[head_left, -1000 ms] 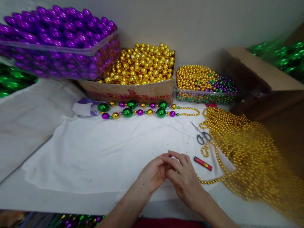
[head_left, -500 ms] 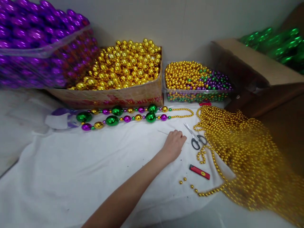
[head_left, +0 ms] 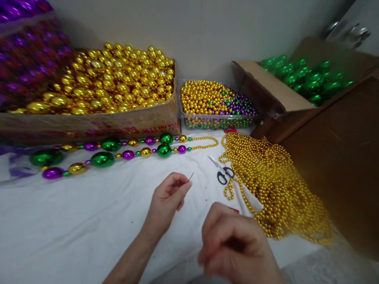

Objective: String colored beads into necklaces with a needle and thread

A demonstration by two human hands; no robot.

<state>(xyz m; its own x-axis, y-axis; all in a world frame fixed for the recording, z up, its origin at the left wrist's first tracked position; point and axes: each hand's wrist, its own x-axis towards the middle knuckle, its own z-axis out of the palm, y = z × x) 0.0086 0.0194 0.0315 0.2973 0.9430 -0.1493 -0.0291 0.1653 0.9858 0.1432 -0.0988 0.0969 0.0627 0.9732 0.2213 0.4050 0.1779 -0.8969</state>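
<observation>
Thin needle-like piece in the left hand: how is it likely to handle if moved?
The needle-like piece is probably stiff, since its exposed end juts straight out without drooping. It looks very thin, so likely light. It might twist or slip, as the left hand seems to pinch it between thumb and fingers.

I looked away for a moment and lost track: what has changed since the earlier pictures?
The left hand has picked up what looks like a needle from the white cloth. The right hand, out of view just before, is back, apart from the left; whether it holds anything is unclear. The view has swung right. The scissors, bead necklace and gold bead strands stayed put.
</observation>
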